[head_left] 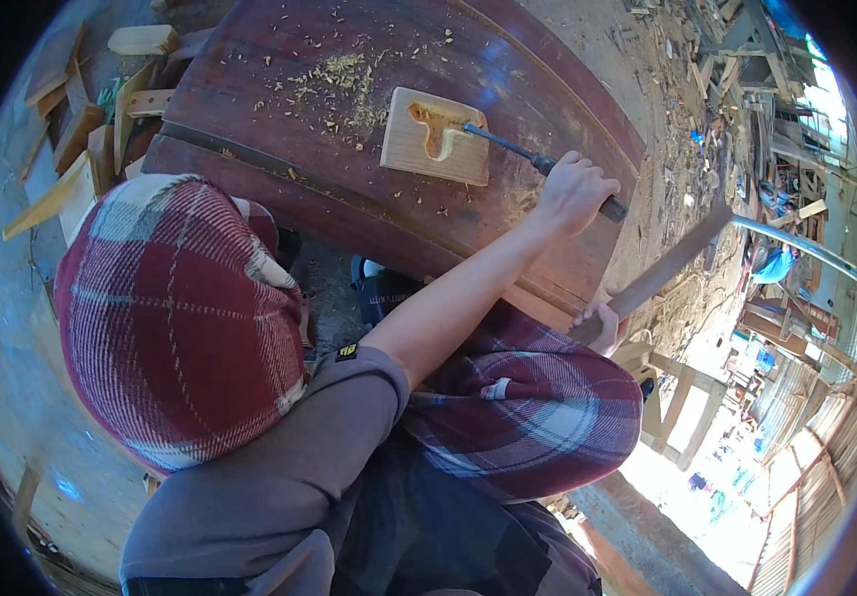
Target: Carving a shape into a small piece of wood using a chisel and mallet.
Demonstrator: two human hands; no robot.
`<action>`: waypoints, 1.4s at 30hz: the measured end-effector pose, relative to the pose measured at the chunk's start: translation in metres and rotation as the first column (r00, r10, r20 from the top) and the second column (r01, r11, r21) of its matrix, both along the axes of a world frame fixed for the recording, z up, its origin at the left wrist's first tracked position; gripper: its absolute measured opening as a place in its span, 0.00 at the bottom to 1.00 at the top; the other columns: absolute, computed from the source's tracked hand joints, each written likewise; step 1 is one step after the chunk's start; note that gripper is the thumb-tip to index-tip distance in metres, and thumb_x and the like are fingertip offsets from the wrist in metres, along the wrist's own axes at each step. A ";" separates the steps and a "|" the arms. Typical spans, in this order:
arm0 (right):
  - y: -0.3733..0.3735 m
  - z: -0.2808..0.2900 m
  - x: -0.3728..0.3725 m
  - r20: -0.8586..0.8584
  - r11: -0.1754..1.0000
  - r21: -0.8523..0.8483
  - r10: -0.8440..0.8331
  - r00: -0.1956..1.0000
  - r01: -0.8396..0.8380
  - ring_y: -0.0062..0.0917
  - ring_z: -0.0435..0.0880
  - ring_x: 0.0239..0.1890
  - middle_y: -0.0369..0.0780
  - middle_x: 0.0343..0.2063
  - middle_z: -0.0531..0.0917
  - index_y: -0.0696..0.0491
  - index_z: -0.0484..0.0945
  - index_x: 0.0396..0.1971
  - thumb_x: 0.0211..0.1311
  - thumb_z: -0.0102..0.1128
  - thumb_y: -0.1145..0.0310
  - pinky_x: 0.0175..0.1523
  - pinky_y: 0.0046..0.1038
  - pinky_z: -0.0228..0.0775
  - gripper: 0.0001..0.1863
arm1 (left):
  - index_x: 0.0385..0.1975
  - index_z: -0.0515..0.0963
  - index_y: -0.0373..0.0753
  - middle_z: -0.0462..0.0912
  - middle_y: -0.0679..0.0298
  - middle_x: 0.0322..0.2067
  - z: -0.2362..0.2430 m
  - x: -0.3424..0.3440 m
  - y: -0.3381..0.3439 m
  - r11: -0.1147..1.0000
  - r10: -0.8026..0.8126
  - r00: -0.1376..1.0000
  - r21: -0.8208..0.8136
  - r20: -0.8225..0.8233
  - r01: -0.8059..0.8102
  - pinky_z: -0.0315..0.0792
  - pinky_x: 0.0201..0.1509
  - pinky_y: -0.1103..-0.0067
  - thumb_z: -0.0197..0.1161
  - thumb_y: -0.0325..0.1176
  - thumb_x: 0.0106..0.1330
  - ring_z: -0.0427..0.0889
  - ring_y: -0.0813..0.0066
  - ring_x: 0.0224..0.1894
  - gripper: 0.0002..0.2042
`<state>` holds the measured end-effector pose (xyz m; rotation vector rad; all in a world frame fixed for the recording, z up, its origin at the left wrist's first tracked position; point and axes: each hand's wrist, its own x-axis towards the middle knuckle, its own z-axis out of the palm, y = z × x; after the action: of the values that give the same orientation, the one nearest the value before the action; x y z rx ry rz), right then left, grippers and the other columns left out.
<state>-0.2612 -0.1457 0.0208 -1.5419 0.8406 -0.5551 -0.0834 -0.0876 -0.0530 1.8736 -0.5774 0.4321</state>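
Note:
A pale wooden block (456, 162) with a carved-out recess lies on the dark red-brown wooden bench (279, 129). My left hand (572, 194) is wrapped around the dark handle of a chisel (508, 145). The chisel's blade slants left, its tip at the right edge of the recess. Lower right, beside my plaid-covered knee (538, 417), my right hand (602, 326) grips a long flat wooden bar (677, 256) near its lower end. That bar tilts up to the right, apart from the chisel. My right forearm is hidden behind the knee.
Wood shavings (344, 79) are scattered on the bench, left of the block. A pile of wood offcuts (85, 129) stands past the bench's left end. More scrap wood (746, 70) and debris lie on the ground at right. My other plaid-covered knee (180, 318) rises at left.

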 end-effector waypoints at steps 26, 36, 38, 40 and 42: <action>-0.004 -0.004 -0.009 -0.157 0.990 -0.116 0.056 0.986 -0.075 0.19 0.68 0.18 0.36 0.21 0.71 0.59 0.71 0.47 0.43 0.59 0.72 0.22 0.19 0.59 0.26 | 0.29 0.79 0.49 0.77 0.69 0.22 0.042 -0.008 0.026 0.997 -0.072 0.997 -0.001 -0.033 0.072 0.63 0.41 0.74 0.68 0.29 0.43 0.78 0.71 0.34 0.12; -0.003 0.004 -0.013 -0.203 0.816 -0.573 -0.230 0.952 0.075 0.21 0.72 0.24 0.38 0.25 0.74 0.57 0.70 0.50 0.43 0.57 0.71 0.30 0.21 0.68 0.27 | 0.27 0.79 0.49 0.78 0.69 0.20 0.044 0.003 0.035 0.987 -0.100 0.991 -0.137 -0.093 0.086 0.63 0.37 0.72 0.68 0.30 0.41 0.79 0.68 0.31 0.11; -0.036 0.015 -0.030 -0.124 0.929 -0.363 -0.118 0.985 0.066 0.24 0.73 0.30 0.41 0.30 0.74 0.57 0.67 0.54 0.42 0.58 0.71 0.36 0.27 0.70 0.32 | 0.26 0.79 0.49 0.78 0.69 0.20 0.044 0.003 0.035 0.987 -0.112 0.990 -0.129 -0.090 0.100 0.63 0.38 0.72 0.67 0.30 0.41 0.79 0.68 0.31 0.10; -0.014 0.028 -0.025 0.088 0.995 -0.003 -0.101 0.991 0.101 0.29 0.75 0.37 0.46 0.39 0.72 0.58 0.61 0.62 0.38 0.60 0.70 0.42 0.36 0.72 0.42 | 0.25 0.79 0.49 0.78 0.69 0.20 0.043 0.001 0.029 0.986 -0.130 0.988 -0.118 -0.086 0.119 0.63 0.38 0.72 0.66 0.30 0.41 0.79 0.68 0.31 0.09; 0.006 0.011 -0.013 -0.181 0.967 -0.240 -0.126 0.975 0.080 0.27 0.74 0.31 0.45 0.36 0.72 0.58 0.62 0.61 0.38 0.60 0.70 0.37 0.32 0.72 0.41 | 0.24 0.79 0.49 0.79 0.69 0.21 0.040 -0.001 0.023 0.988 -0.105 0.992 -0.119 -0.065 0.096 0.64 0.39 0.72 0.66 0.30 0.41 0.79 0.69 0.31 0.09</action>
<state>-0.2742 -0.1392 0.0322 -1.7947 1.0395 -0.6017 -0.0840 -0.0648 -0.0135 1.7342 -0.5840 0.3239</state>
